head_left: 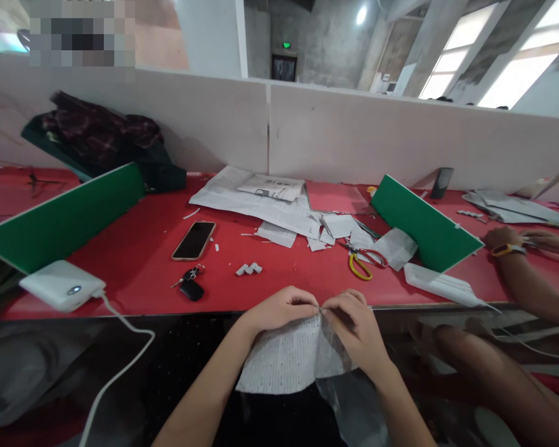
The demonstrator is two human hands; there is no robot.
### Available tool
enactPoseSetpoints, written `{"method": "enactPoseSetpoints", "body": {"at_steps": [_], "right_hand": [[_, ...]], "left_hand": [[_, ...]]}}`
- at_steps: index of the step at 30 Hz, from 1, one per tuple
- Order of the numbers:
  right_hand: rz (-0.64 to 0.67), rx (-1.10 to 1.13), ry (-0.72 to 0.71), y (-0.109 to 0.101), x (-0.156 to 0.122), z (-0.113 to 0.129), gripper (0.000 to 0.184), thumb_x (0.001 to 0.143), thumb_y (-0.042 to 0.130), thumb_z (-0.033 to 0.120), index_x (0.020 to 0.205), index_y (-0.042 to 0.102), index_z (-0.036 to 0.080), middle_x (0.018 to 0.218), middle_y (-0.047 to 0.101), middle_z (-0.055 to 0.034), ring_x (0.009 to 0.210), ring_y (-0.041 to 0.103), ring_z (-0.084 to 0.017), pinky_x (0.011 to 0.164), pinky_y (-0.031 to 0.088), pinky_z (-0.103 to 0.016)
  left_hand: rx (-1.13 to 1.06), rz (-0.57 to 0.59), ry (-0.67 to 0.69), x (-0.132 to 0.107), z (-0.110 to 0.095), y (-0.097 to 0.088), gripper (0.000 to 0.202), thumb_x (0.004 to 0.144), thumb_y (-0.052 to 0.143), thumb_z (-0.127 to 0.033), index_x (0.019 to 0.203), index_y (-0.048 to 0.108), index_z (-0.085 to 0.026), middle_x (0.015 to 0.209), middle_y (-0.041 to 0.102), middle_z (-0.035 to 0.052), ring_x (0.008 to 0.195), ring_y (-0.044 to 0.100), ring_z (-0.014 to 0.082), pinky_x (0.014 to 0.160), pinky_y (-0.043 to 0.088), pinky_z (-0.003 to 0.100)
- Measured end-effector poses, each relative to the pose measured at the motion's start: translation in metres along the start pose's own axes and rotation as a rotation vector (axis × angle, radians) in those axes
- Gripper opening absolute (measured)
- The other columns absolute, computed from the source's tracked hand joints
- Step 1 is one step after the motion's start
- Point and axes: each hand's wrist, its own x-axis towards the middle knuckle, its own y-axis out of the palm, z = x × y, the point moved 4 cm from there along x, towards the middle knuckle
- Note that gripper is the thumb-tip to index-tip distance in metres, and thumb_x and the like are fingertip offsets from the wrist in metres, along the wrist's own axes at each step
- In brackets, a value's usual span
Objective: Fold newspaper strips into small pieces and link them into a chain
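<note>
My left hand point(286, 307) pinches the upper edge of a printed sheet of paper point(279, 366), which hangs down over my lap. Right beside it, my right hand point(349, 320) is closed on the same sheet, its fingertips meeting those of the left. A crease runs down the sheet below the fingertips. Beyond my hands, a few small folded paper pieces point(249, 269) lie on the red table point(228, 288). Scissors point(366, 259) with red and yellow handles rest to the right, next to cut paper pieces point(340, 225).
A phone point(194, 241), keys point(190, 282) and a white power bank point(63, 285) with a cable lie left. Newspaper sheets point(251, 198) are at the back. Green dividers point(74, 214) stand on both sides. Another white device point(440, 285) and a co-worker's arm point(517, 270) are right.
</note>
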Motion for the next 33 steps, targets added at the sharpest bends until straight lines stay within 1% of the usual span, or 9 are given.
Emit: {"method": "enactPoseSetpoints", "body": {"at_steps": [5,11,15,19,22,24,27,30,33], "right_hand": [[0.034,-0.083,-0.004,0.001,0.002,-0.004,0.012,0.085,0.047,0.021,0.079,0.056,0.021,0.074,0.062,-0.0003,0.070,0.053,-0.015,0.083,0.033,-0.034],[0.069,-0.143,-0.010,0.002,0.002,-0.010,0.010,0.084,0.049,0.020,0.079,0.057,0.021,0.075,0.063,0.0009,0.071,0.055,-0.014,0.087,0.030,-0.035],[0.060,-0.188,0.012,-0.003,0.004,-0.016,0.009,0.084,0.049,0.021,0.080,0.057,0.022,0.078,0.065,0.0011,0.075,0.058,-0.015,0.089,0.027,-0.036],[0.098,-0.230,0.049,0.000,0.005,-0.024,0.012,0.085,0.048,0.024,0.080,0.058,0.023,0.079,0.066,0.0014,0.075,0.059,-0.015,0.090,0.027,-0.036],[0.147,-0.280,0.097,0.002,0.004,-0.037,0.013,0.085,0.048,0.028,0.079,0.059,0.023,0.079,0.067,0.0003,0.075,0.060,-0.016,0.090,0.027,-0.038],[0.186,-0.294,0.138,-0.002,0.003,-0.049,0.017,0.084,0.049,0.034,0.077,0.060,0.022,0.076,0.067,-0.0009,0.073,0.059,-0.018,0.087,0.030,-0.039],[0.223,-0.223,0.206,-0.015,0.000,-0.066,0.027,0.084,0.047,0.040,0.072,0.059,0.020,0.069,0.065,-0.0015,0.066,0.058,-0.018,0.071,0.038,-0.031],[0.218,-0.135,0.266,-0.026,-0.003,-0.076,0.031,0.084,0.045,0.044,0.069,0.058,0.019,0.065,0.062,-0.0007,0.061,0.055,-0.016,0.058,0.037,-0.026],[0.180,-0.137,0.300,-0.028,-0.008,-0.079,0.033,0.083,0.045,0.046,0.070,0.058,0.019,0.063,0.061,0.0000,0.058,0.054,-0.015,0.055,0.037,-0.025]], "left_hand": [[0.048,0.011,-0.020,0.001,0.004,0.000,0.020,0.079,0.051,-0.033,0.079,0.062,-0.015,0.070,0.052,-0.0014,0.067,0.044,0.0112,0.063,0.034,0.022],[0.141,0.017,-0.041,0.002,0.010,-0.002,0.023,0.077,0.053,-0.035,0.080,0.062,-0.014,0.067,0.048,-0.0022,0.062,0.039,0.0100,0.057,0.031,0.021],[0.219,0.019,-0.085,0.002,0.018,-0.007,0.024,0.072,0.058,-0.039,0.074,0.060,-0.014,0.062,0.045,-0.0037,0.058,0.037,0.0090,0.053,0.028,0.020],[0.280,-0.024,-0.134,0.002,0.026,-0.011,0.026,0.071,0.058,-0.040,0.068,0.059,-0.014,0.059,0.044,-0.0039,0.056,0.037,0.0093,0.052,0.028,0.021],[0.321,-0.060,-0.163,0.002,0.030,-0.013,0.024,0.072,0.056,-0.038,0.067,0.059,-0.015,0.058,0.045,-0.0036,0.055,0.038,0.0097,0.052,0.028,0.022],[0.341,-0.084,-0.189,0.000,0.030,-0.017,0.023,0.072,0.054,-0.037,0.067,0.059,-0.015,0.059,0.048,-0.0030,0.055,0.041,0.0102,0.052,0.029,0.022],[0.371,-0.134,-0.200,-0.004,0.029,-0.027,0.022,0.073,0.054,-0.036,0.069,0.062,-0.016,0.063,0.056,-0.0009,0.059,0.048,0.0123,0.055,0.032,0.022],[0.363,-0.211,-0.170,-0.006,0.027,-0.037,0.019,0.073,0.055,-0.034,0.075,0.064,-0.017,0.074,0.064,0.0017,0.070,0.056,0.0153,0.062,0.037,0.023],[0.365,-0.323,-0.134,-0.005,0.028,-0.044,0.017,0.075,0.054,-0.031,0.076,0.065,-0.019,0.082,0.067,0.0032,0.078,0.059,0.0169,0.068,0.040,0.024]]}}
